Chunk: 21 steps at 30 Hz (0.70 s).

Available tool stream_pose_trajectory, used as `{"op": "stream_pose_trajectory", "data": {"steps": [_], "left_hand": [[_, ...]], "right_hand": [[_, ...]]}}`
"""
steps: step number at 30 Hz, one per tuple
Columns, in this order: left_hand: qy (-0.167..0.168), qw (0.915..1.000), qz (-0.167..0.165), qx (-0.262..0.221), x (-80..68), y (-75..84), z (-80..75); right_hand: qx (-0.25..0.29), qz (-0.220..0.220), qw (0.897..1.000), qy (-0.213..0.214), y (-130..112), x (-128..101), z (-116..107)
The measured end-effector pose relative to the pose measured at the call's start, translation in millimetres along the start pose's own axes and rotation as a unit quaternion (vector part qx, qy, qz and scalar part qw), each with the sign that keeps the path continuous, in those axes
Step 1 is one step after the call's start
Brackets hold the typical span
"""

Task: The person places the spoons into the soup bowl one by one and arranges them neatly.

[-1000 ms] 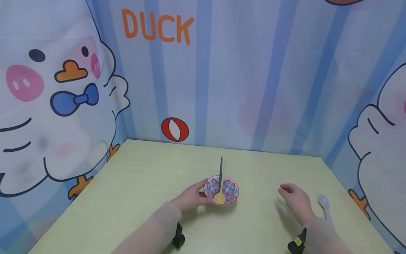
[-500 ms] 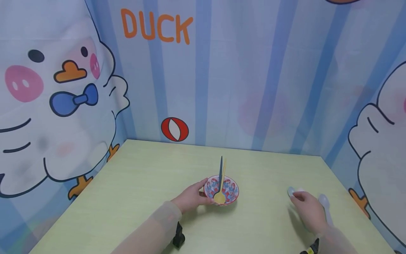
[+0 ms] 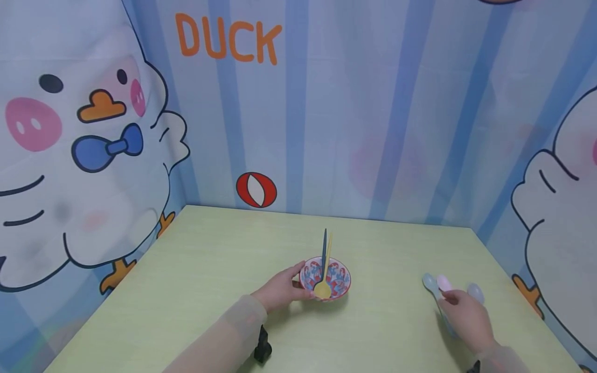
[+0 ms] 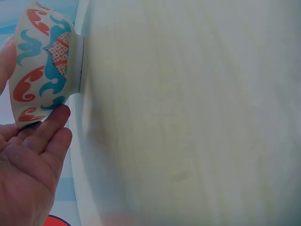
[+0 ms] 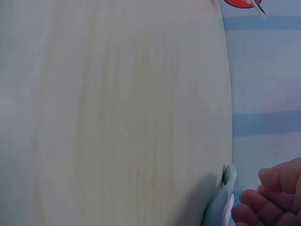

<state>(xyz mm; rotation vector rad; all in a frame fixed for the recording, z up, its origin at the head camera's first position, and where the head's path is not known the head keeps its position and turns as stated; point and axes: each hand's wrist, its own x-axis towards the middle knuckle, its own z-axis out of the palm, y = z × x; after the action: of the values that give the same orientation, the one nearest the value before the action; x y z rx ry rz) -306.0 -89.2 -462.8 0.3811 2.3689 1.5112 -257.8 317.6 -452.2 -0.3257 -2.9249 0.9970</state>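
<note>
Head view: right hand (image 3: pixel 468 316) has slid right, baring blue spoon (image 3: pixel 430 282) and pink spoon (image 3: pixel 443 283), lower right; fingers loosely curled, so probably nothing's picked up. Left hand (image 3: pixel 282 290) grips the bowl (image 3: pixel 342 280).

Orange "DUCK" lettering (image 3: pixel 231 41) — on the striped backdrop (image 3: pixel 345 103)

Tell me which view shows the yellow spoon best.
The head view: the yellow spoon shows from scoop to handle tip, resting in the patterned bowl. The left wrist view shows the bowl's outside but no spoon. The right wrist view shows, at its top edge, only a pale handle end that is probably the spoon's.
</note>
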Motion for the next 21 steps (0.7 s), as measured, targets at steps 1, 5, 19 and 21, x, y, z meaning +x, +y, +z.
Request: {"op": "stream_pose_trajectory", "data": {"steps": [1,5,19,21], "left_hand": [[0.0,1.0,-0.002,0.0,0.2,0.1,-0.3],[0.001,1.0,-0.002,0.001,0.6,0.1,-0.9],[0.004,1.0,-0.002,0.001,1.6,-2.0,0.4],[0.005,1.0,-0.002,0.0,1.8,-1.9,0.3]], "right_hand": [[-0.003,0.001,1.0,-0.001,1.0,0.0,-0.1],[-0.005,0.019,1.0,-0.012,3.3,0.8,-0.8],[-0.014,0.006,0.999,-0.047,10.3,4.7,2.9],[-0.018,0.003,0.999,-0.05,9.1,5.3,3.2]]}}
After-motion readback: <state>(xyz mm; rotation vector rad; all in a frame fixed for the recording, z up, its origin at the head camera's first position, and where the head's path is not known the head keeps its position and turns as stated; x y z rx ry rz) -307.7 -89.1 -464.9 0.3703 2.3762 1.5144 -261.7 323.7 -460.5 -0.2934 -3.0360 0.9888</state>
